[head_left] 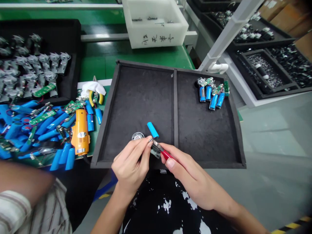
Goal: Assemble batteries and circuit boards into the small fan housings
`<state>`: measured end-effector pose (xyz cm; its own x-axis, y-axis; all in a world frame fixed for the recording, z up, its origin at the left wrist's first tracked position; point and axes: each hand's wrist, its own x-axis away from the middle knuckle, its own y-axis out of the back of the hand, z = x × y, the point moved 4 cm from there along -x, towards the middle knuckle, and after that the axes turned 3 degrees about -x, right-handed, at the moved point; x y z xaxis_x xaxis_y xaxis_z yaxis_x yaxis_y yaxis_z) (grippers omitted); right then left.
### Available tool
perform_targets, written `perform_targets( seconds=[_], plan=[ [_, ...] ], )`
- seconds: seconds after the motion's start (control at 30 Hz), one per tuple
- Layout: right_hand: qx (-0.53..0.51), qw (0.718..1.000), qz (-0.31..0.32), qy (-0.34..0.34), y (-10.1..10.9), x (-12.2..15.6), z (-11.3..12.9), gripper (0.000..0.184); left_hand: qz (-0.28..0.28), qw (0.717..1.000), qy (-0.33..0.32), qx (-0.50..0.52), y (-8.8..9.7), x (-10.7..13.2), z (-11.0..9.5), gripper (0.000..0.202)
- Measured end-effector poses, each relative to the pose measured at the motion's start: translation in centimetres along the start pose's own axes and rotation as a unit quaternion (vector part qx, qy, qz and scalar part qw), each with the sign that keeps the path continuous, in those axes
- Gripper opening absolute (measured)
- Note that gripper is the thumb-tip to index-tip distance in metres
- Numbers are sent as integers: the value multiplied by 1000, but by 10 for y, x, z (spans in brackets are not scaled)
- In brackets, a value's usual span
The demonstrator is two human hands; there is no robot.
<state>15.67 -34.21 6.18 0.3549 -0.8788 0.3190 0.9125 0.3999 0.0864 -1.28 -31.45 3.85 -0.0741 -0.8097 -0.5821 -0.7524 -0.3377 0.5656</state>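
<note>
My right hand (pixel 187 172) is closed round a pair of red-handled pliers (pixel 167 154). Their metal jaws meet a small metal part (pixel 150 140) that my left hand (pixel 133 162) pinches between thumb and fingertips. Just beyond the fingertips, a blue battery cell (pixel 152 130) lies tilted over the black tray (pixel 146 94). A round silver-rimmed part (pixel 137 136) shows behind my left fingers. Under the plier jaws sits a clear or greyish piece (pixel 156 152), mostly hidden by my hands, so whether it joins the cell I cannot tell.
Several blue cells with circuit boards (pixel 212 92) rest in the tray's right compartment. To the left are an orange power tool (pixel 81 133), yellow-handled pliers (pixel 91 98) and a heap of blue cells (pixel 48 125). A white bin (pixel 156 35) stands behind. Another person's arm (pixel 24 182) enters lower left.
</note>
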Motion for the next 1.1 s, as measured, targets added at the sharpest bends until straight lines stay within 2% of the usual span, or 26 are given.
perform_targets(
  seconds=[0.27,0.33,0.4,0.5,0.57,0.6,0.67,0.73,0.8,0.87,0.93,1.0,1.1],
  plan=[
    [-14,999,-7,-28,-5,-3,-4,46,-41,999,1,-1,-1,2,-1,41],
    [-18,999,-1,-44,0,-4,-8,46,-39,998,43,25,-2,0,3,36],
    [7,999,14,-43,9,-3,-10,45,-18,991,112,71,-3,-2,11,27],
    [114,992,49,-19,31,-1,-9,46,-1,963,215,162,-3,-2,24,17],
    [189,981,50,-9,49,0,-12,46,-9,943,255,212,-1,-2,30,15],
    [222,975,26,-3,59,-1,-15,46,-11,937,265,229,0,-3,33,14],
    [292,954,-64,21,82,-6,-23,47,-2,928,276,251,1,-4,37,14],
    [368,912,-173,47,103,-13,-35,51,14,922,286,262,2,-6,40,14],
    [439,865,-234,59,118,-21,-50,56,27,916,294,270,3,-7,42,14],
    [493,833,-242,65,125,-28,-60,58,33,915,298,271,5,-7,43,14],
    [518,815,-246,86,124,-31,-61,56,36,918,298,258,7,-5,42,13],
    [518,809,-246,128,115,-30,-54,44,38,923,297,241,9,-2,41,12],
    [496,821,-221,178,95,-31,-42,25,34,926,294,233,11,3,39,10]
  ],
)
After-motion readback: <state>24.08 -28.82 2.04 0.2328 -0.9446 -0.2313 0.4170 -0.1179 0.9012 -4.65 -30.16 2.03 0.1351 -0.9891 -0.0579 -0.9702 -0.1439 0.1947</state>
